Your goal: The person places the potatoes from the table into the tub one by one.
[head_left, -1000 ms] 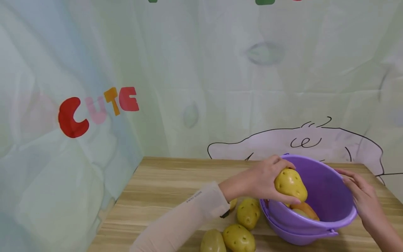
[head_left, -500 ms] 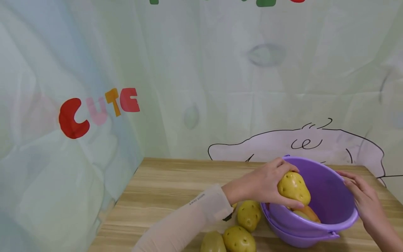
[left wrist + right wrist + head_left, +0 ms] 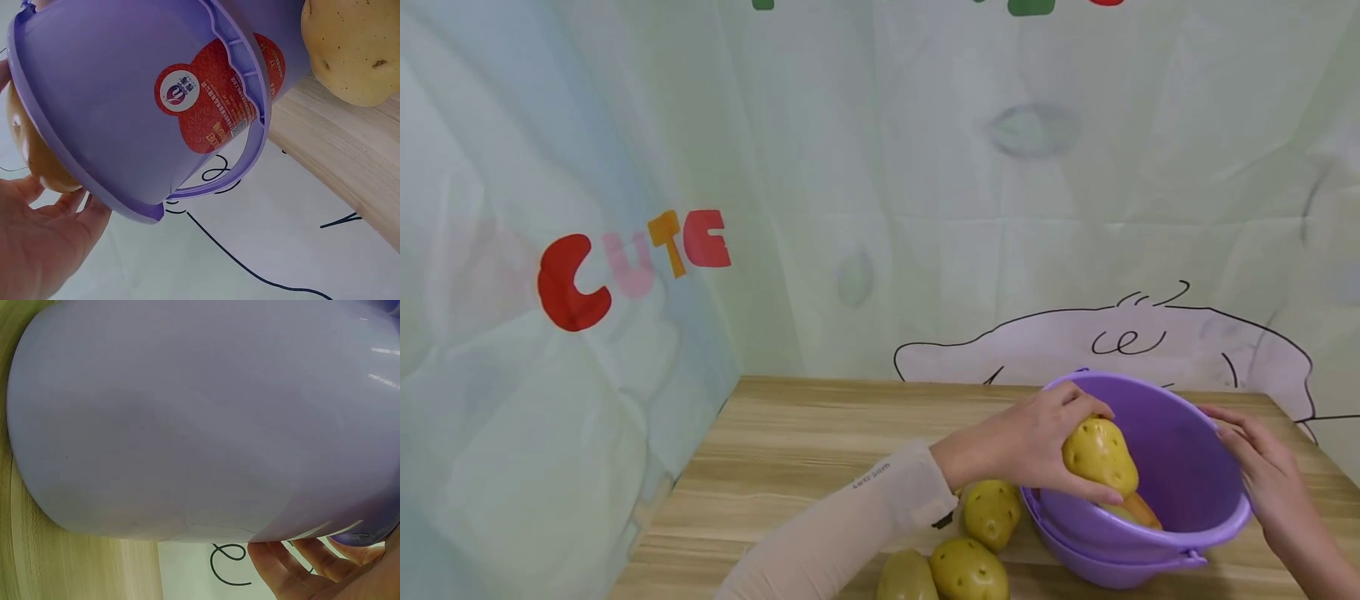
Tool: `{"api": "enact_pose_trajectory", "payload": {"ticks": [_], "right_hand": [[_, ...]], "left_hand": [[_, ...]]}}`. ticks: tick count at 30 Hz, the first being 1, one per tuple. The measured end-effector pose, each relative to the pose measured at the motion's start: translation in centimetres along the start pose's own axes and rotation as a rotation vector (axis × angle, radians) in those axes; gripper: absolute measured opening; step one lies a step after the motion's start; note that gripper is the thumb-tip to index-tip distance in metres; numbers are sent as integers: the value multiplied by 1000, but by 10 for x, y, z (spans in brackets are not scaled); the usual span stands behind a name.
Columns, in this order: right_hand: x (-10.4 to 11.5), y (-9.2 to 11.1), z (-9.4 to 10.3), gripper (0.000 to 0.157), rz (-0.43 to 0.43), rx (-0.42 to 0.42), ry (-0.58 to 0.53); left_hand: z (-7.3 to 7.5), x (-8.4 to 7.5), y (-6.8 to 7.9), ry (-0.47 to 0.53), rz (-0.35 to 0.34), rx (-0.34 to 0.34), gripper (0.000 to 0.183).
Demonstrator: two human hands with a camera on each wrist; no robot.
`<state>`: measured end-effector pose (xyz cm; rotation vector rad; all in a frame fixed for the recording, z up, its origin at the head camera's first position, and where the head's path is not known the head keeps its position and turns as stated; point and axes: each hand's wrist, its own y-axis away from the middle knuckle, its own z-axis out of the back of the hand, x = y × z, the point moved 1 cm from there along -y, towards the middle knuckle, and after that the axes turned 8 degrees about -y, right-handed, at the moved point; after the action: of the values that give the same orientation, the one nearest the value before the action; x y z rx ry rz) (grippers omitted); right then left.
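Note:
My left hand grips a yellow potato at the near-left edge of a purple bucket. In the left wrist view, the same potato shows behind the bucket rim, with fingers beneath it. Inside the bucket lies an orange-brown item, mostly hidden. My right hand holds the bucket at the right of its rim; in the right wrist view its fingers lie against the outer wall. The bucket's mouth leans toward the left front.
Left of the bucket, on the wooden table, lie several more potatoes, including one beside it, a nearer potato and a paler potato. A printed cloth backdrop hangs behind and to the left.
My left hand and the potato have shifted slightly right and down toward the bucket's inside. The right hand and bucket have hardly moved.

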<state>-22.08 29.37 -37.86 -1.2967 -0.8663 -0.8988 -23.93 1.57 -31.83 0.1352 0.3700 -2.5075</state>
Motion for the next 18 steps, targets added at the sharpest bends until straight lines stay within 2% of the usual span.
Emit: {"api": "enact_pose_trajectory", "payload": {"ticks": [10, 15, 18], "right_hand": [[1, 0, -1, 31, -4, -16, 89], [1, 0, -1, 31, -8, -23, 118], [2, 0, -1, 31, -5, -21, 118]], "left_hand": [[-3, -2, -5, -120, -52, -44, 79], [-3, -3, -6, -153, -43, -37, 78], [-2, -4, -8, -135, -29, -36, 69]]}}
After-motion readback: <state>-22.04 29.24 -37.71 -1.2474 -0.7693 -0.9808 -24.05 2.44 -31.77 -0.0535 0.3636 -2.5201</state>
